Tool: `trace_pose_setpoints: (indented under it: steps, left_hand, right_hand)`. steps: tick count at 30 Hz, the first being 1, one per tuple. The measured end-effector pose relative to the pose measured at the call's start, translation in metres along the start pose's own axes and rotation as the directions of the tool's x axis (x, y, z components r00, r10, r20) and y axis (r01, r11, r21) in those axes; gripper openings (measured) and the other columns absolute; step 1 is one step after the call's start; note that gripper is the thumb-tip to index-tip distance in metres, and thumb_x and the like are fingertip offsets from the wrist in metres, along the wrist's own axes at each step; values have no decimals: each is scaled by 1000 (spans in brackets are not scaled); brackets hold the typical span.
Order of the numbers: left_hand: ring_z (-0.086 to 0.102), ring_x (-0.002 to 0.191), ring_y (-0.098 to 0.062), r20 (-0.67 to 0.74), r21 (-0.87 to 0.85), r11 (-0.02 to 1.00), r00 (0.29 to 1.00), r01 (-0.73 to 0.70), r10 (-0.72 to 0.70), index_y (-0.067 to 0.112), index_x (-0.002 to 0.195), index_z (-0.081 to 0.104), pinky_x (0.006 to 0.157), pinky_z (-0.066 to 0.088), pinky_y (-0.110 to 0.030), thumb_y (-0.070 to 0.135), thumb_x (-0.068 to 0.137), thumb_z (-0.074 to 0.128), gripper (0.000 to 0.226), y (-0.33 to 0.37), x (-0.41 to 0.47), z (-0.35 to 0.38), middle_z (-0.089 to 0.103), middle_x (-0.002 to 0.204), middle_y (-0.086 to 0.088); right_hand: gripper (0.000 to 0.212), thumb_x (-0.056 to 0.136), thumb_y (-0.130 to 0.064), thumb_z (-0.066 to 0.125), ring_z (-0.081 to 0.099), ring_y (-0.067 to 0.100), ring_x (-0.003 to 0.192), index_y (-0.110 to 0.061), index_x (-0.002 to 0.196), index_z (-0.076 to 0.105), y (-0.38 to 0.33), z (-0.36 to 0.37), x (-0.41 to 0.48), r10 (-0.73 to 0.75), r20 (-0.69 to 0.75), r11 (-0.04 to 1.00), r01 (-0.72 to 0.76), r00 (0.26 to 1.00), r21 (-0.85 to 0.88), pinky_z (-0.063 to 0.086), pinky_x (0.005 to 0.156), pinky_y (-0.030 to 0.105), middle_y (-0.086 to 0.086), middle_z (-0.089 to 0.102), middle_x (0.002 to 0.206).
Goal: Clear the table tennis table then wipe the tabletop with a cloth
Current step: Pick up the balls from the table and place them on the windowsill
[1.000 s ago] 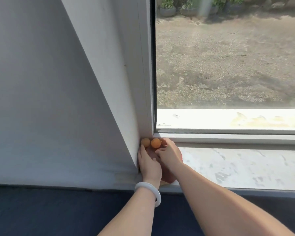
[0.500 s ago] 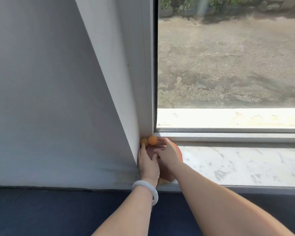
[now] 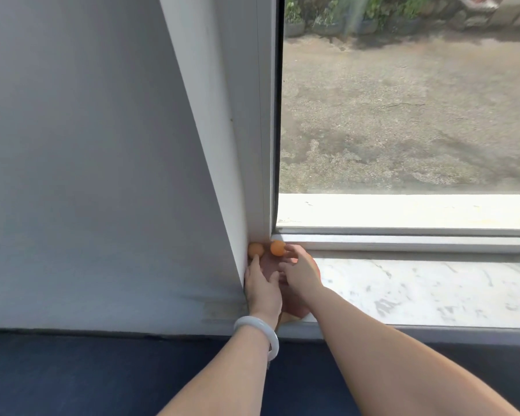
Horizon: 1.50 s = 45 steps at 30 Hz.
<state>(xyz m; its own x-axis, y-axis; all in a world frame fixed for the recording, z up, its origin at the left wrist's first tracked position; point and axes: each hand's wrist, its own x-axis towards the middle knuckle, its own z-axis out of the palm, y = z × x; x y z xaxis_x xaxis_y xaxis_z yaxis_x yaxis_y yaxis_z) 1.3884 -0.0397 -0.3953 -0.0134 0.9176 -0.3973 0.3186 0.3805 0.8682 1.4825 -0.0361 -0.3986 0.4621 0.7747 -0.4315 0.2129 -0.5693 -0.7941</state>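
Outside the window the yard lies in bright sun; on your side, the white wall [image 3: 87, 175] meets the window frame [image 3: 246, 145] in a tight corner above the marble sill [image 3: 418, 289]. The dark blue desk [image 3: 72, 379] runs along the bottom of the view, right under the sill's edge, so whatever slips off the sill is likely to land back on the surface you are clearing.

The red paddle [image 3: 314, 265] lies flat on the sill, mostly under your hands, its near end reaching the sill's edge. If you lean on that end, I think it could tip off.

Your left hand [image 3: 263, 291] rests open on the paddle, one straight finger touching the left ball [image 3: 255, 249]. Your right hand [image 3: 300, 276] is open too, its fingertips against the right ball [image 3: 277, 247]. You are gripping neither ball.

Both balls sit in the corner, apparently on the paddle's far end. They are light and round, so a quick lift of the hands or a nudge to the paddle may send them rolling along the sill and off it.
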Motion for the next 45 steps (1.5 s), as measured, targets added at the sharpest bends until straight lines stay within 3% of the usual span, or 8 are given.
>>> trace_pose_setpoints:
  steps: [6, 9, 14, 18, 30, 32, 37, 45]
  left_hand:
    - [38, 138, -21, -2, -42, 999, 1000, -1, 1, 16, 151, 33, 116, 32, -41, 9, 95, 59, 62, -1, 1, 1, 41, 149, -7]
    - [38, 138, -20, 4, -53, 999, 1000, 2, -2, 16, 151, 32, 116, 32, -41, 9, 96, 57, 61, -3, 2, 1, 41, 150, -5]
    - [38, 138, -19, -1, -58, 998, 1000, -3, 3, 18, 152, 31, 116, 33, -41, 11, 96, 57, 61, -5, 4, 1, 40, 150, -4]
    - [37, 139, -20, -6, -37, 999, 1000, -4, 4, 18, 152, 31, 116, 32, -41, 10, 96, 57, 61, -5, 4, 1, 40, 150, -5]
    - [38, 138, -20, 1, -9, 1000, 1000, -9, 9, 18, 152, 30, 116, 32, -41, 10, 96, 58, 63, 0, 0, -2, 38, 151, -4]
    - [38, 138, -19, 11, 4, 1000, 1000, -13, 13, 18, 152, 30, 115, 32, -41, 10, 96, 57, 63, 2, -3, -4, 37, 152, -3]
    - [43, 134, -18, 35, 14, 1000, 999, -28, 27, 17, 152, 30, 111, 38, -36, 11, 97, 57, 62, 7, -24, -15, 40, 150, -3]
    - [53, 108, -12, 76, 155, 986, 996, -57, 45, 17, 142, 45, 91, 44, -25, 23, 97, 59, 47, 14, -76, -54, 53, 129, 0]
  right_hand:
    - [48, 85, -9, 59, 64, 13, 108, -45, 117, 61, 0, -2, 5, -40, 28, 998, 41, 999, -42, 50, 95, 31, -17, 68, 112]
    - [61, 92, 3, 46, 60, 13, 109, -32, 141, 50, 2, 4, 9, -11, 151, 998, 2, 988, 57, 48, 89, 18, -4, 64, 122]
    - [72, 92, 13, 36, 58, 19, 114, -27, 152, 38, 3, 8, 13, 62, 232, 975, -109, 971, 194, 47, 105, 40, 1, 58, 119]
    - [74, 92, 13, 41, 59, 15, 105, -29, 153, 35, 4, 7, 12, 90, 220, 964, -141, 971, 224, 49, 104, 44, -4, 60, 103]
    - [75, 81, 4, 55, 65, 12, 108, -34, 145, 47, 11, 4, 12, 71, 114, 983, -89, 991, 162, 54, 97, 42, -14, 65, 111]
    - [72, 84, 6, 54, 65, 12, 108, -27, 147, 46, 9, 0, 6, 46, 116, 983, -66, 992, 170, 55, 96, 42, -5, 60, 128]
    - [59, 91, 8, 52, 64, 20, 100, -14, 145, 47, -8, -19, -19, 28, 108, 976, -51, 994, 212, 55, 94, 45, 0, 53, 137]
    - [33, 93, -4, 62, 56, 20, 92, -4, 126, 58, -26, -41, -85, -8, 75, 994, 0, 997, 114, 56, 81, 39, 7, 58, 114]
